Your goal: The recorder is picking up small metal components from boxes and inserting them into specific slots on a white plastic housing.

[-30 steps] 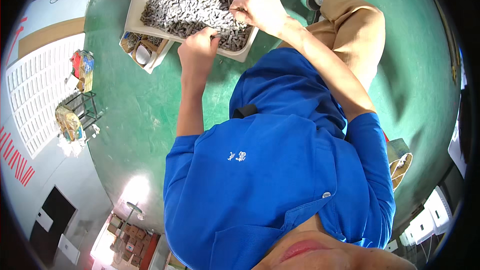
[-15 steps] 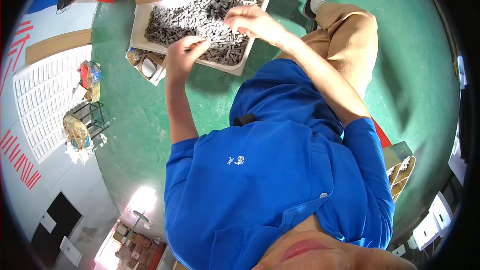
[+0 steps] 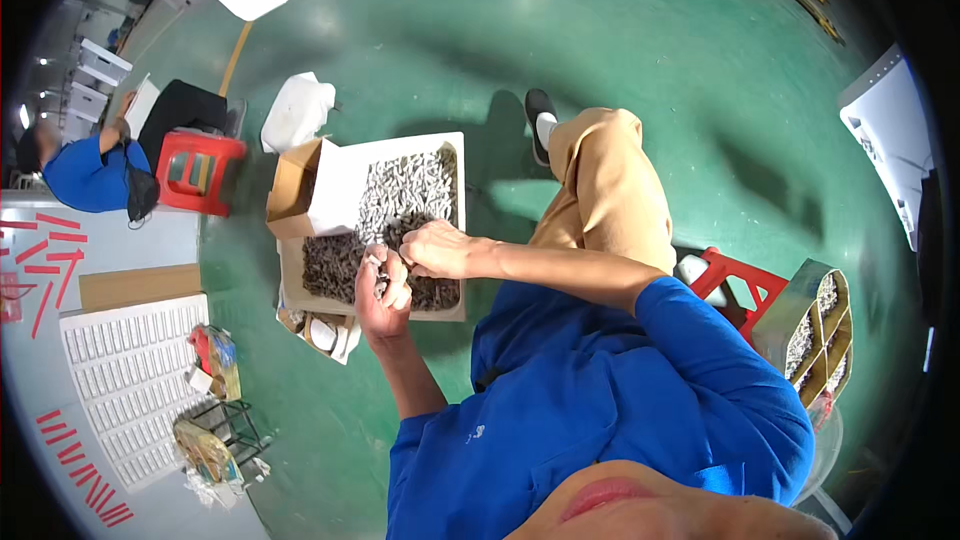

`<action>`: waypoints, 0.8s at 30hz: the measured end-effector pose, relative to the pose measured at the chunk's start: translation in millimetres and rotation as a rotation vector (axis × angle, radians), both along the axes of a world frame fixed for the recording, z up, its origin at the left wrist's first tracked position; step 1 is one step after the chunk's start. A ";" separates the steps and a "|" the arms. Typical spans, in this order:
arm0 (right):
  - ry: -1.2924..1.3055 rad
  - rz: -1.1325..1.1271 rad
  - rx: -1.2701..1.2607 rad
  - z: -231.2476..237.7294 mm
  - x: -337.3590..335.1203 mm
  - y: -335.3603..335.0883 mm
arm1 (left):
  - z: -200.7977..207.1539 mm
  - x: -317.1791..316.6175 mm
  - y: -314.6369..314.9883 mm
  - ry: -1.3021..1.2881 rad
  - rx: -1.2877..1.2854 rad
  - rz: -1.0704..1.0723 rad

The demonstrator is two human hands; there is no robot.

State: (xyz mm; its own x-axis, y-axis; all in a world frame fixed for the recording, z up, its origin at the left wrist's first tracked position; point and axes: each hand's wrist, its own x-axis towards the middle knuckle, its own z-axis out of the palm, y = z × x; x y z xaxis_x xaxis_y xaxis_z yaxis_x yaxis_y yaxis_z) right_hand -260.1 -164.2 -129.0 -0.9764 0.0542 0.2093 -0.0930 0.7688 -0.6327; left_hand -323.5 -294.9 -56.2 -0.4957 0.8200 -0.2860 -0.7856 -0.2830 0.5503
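A large white tub (image 3: 452,317) on the floor holds a deep layer of small grey cylindrical pieces (image 3: 405,185). Over its near part, my left hand (image 3: 382,302) is turned palm up with the fingers curled; a few small grey pieces seem to lie in it. Close beside its fingertips, my right hand (image 3: 437,250) is closed in a pinch. Whatever that pinch holds is hidden or too small to name. Under both hands the pieces lie in shadow.
An open cardboard box (image 3: 292,190) rests on the tub's far left corner. A small carton of scraps (image 3: 322,332) stands at its near left. Red stools (image 3: 200,172) and a divided sack of small pieces (image 3: 825,330) stand farther out. A seated person (image 3: 90,172) is far left.
The view has shifted, so the tub appears lower. My hands have come together over the tub; the left has turned palm up with curled fingers.
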 end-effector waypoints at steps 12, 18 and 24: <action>0.034 -0.276 -1.917 55.3 30.9 95.1 | 0.9 11.7 91.6 -0.613 0.393 0.134; 0.413 -0.234 -1.545 93.3 33.1 112.0 | -29.0 40.4 149.7 -0.449 0.212 0.150; 0.553 -0.294 -0.527 104.4 48.0 135.6 | 9.2 69.6 242.1 -0.470 0.457 -0.007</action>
State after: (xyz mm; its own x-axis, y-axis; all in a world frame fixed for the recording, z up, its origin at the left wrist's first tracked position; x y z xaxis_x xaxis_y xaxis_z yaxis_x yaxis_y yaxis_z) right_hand -212.1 -28.6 -24.6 -0.6702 0.5175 0.5320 -0.3388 0.4245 -0.8397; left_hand -253.9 -52.9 -47.0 -0.3967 0.9133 -0.0928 -0.9159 -0.4005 -0.0265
